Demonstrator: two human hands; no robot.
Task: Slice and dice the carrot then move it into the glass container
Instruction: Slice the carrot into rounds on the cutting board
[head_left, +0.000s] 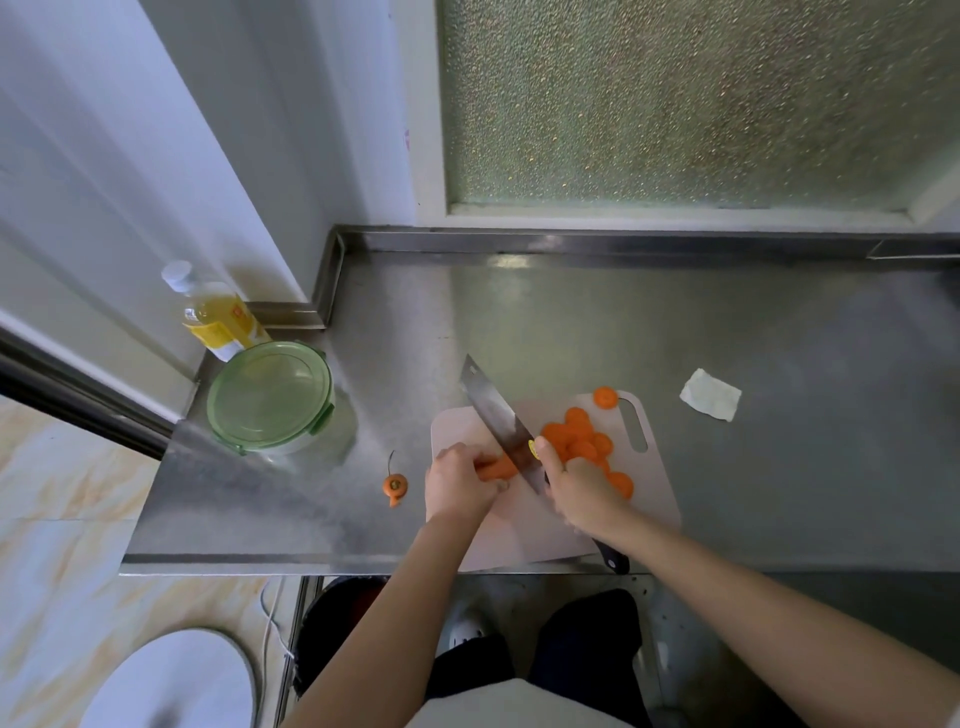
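Steel counter (727, 338), board (519, 535) at front edge; left grip (457, 483) round carrot (498, 467), right grip (582, 486) round knife (498, 410)

Both arms are uncovered from the frame edge up to the left hand (460, 486) and the right hand (579, 491). The left forearm (395, 613) appears at lower centre and the right forearm (753, 597) at lower right. A white upper garment (519, 701) shows at the bottom centre (hem area only). Above it in the frame, dark trousers (587, 639) cover both legs. A light-coloured shoe (467, 629), blurred, shows at the left trouser leg.
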